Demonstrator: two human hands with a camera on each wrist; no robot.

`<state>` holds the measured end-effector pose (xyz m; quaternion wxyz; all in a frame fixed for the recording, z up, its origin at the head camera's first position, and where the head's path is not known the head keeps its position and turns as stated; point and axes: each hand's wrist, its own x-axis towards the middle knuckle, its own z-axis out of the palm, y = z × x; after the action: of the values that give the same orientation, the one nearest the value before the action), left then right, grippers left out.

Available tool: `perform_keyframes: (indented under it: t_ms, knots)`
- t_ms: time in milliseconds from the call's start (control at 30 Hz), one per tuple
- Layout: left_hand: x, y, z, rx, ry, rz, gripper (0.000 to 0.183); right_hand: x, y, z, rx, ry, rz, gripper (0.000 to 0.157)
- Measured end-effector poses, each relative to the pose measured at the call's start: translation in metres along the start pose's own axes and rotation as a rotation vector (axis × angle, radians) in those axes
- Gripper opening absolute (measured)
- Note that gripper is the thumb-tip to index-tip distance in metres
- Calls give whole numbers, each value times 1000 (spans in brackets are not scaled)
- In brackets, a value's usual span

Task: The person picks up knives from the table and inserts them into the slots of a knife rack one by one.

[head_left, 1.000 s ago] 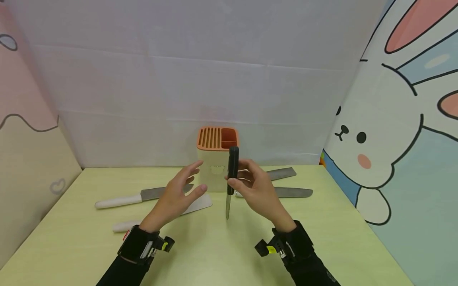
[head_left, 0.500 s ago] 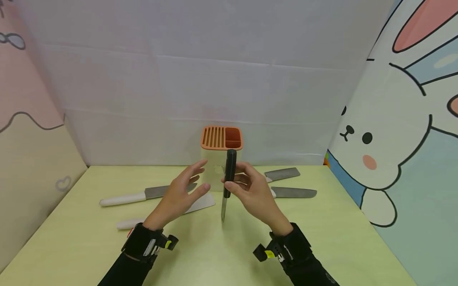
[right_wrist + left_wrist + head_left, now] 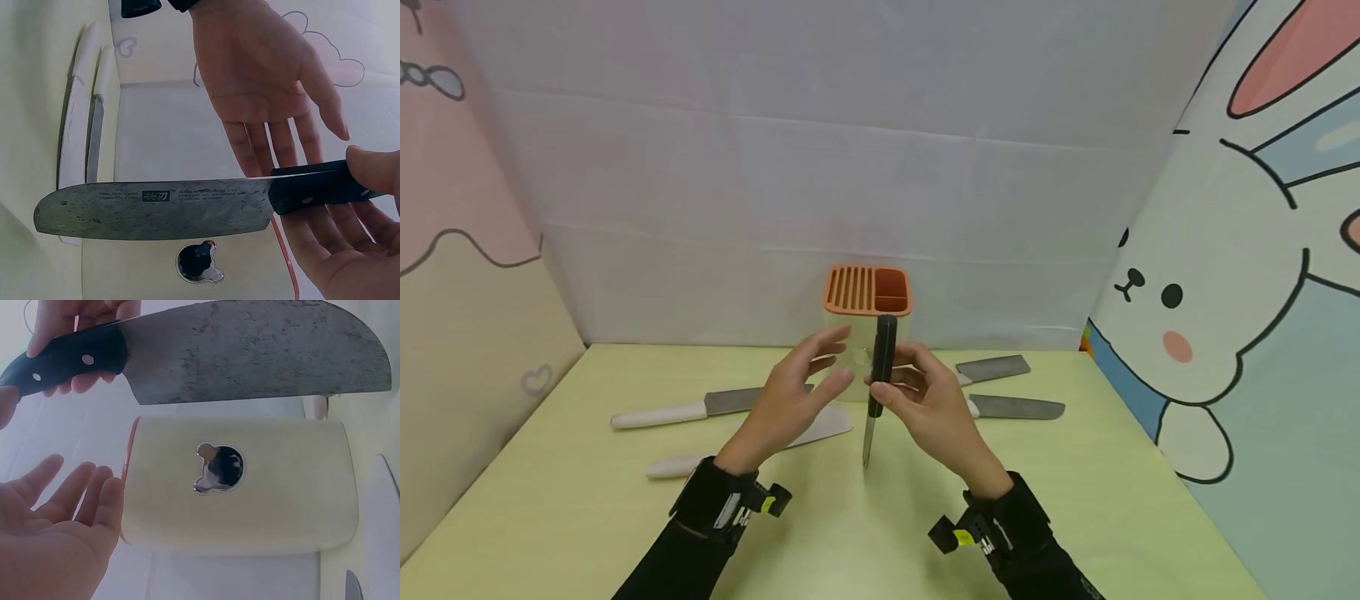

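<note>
My right hand (image 3: pixel 936 408) pinches the black riveted handle of a kitchen knife (image 3: pixel 156 209) between thumb and fingers. The blade points down, broad and grey with stamped lettering, held off the table. My left hand (image 3: pixel 786 396) is beside it with fingers spread and relaxed, apart from the handle and holding nothing. Behind the knife stands a cream knife block (image 3: pixel 281 487) with an orange slotted top (image 3: pixel 850 289) and a bear-shaped emblem. From the head view the knife and hands hide part of the block's front.
Two white-handled knives (image 3: pixel 658 416) (image 3: pixel 673 467) lie left on the pale yellow table (image 3: pixel 550 517), partly behind my left hand. On the right lie another knife (image 3: pixel 1017 407) and a short broad blade (image 3: pixel 994 367), their handles mostly hidden. A white sheet (image 3: pixel 850 167) hangs behind.
My left hand has moved a little right and up, closer to the knife. The right hand keeps its grip, and the knife has tilted slightly. The head view has shifted a little.
</note>
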<state>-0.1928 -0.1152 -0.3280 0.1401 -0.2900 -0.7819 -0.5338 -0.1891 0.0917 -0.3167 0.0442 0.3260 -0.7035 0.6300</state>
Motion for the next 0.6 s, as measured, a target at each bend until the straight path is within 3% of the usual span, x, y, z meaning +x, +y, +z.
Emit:
perform_keyframes:
  t_ms: [333,600]
  knots:
    - [14,18,7,-90,16,65,51,1,0,1,-16,5,-13,38]
    - [22,34,14,-122,34,69,43,0,2,3,-31,9,-2,39]
